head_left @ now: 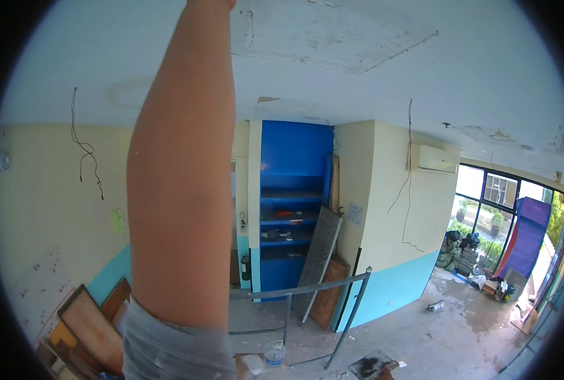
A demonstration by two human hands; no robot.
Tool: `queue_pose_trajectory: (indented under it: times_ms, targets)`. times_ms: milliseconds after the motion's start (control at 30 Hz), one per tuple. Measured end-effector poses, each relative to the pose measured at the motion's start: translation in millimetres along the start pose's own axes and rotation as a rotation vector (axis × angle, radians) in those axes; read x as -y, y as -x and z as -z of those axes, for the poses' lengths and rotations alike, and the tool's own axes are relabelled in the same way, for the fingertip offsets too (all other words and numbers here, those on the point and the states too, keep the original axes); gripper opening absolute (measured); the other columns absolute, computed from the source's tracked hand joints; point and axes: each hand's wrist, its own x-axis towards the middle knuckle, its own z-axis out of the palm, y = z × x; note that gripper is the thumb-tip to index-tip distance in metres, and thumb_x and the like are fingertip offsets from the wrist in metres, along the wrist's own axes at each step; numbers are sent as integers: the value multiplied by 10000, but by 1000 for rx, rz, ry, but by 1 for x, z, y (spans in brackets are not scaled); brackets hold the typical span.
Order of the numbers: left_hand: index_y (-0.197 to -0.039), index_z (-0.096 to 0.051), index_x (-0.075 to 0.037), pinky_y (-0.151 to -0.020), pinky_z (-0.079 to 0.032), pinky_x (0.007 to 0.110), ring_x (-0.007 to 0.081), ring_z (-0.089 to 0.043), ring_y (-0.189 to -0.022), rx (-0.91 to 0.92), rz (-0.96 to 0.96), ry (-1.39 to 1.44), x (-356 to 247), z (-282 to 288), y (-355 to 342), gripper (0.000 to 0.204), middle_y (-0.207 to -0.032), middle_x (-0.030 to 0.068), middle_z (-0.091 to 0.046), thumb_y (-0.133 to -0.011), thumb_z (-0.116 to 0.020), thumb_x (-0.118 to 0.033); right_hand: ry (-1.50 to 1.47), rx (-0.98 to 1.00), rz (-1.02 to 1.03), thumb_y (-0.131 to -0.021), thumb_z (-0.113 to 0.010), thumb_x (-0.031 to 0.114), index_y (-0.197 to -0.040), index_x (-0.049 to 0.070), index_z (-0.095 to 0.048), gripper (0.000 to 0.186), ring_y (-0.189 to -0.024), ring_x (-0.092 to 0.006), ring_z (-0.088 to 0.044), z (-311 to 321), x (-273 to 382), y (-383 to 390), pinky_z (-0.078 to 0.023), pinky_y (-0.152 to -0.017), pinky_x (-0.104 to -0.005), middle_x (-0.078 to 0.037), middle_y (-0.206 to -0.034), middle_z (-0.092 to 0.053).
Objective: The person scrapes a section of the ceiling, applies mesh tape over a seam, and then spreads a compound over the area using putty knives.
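My left forearm, bare above a grey sleeve, reaches straight up to the white ceiling. The hand at its end lies beyond the upper edge, so its fingers and anything in them are hidden. The ceiling near it has a rough patched area with cracked, peeling seams. At the lower edge a small brownish shape shows beside a dark-stained board. Too little of it is visible to say whether it is part of my right hand.
A grey tubular metal frame stands below, near a clear plastic container. Wires dangle from the ceiling. Boards lean at left; a perforated metal plank leans by blue shelves. Bags lie near the windows.
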Motion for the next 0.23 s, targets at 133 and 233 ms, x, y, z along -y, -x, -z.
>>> queue_pose_trajectory:
  times_ms: [133, 233]
  targets:
    - [-1226, -418, 48, -820, -592, 292, 242, -596, -933, -49, -262, -294, -60, -40, 59, 298, -1077, 210, -502, -971, -494, -87, 25, -37, -172, -925, -614, 314, -1151, -3, -606, 389, -906, -248, -620, -3, 23, 15, -540, -701, -379, -110, -1013, -645]
    - [-1255, -416, 32, -835, -581, 274, 241, -603, -919, 73, -218, -236, -55, -19, 70, 336, -1080, 207, -503, -955, -527, -70, -68, -138, -254, -891, -638, 400, -1194, 24, -592, 485, -968, -272, -625, 1, 16, 26, -558, -742, -401, -118, -1072, -644]
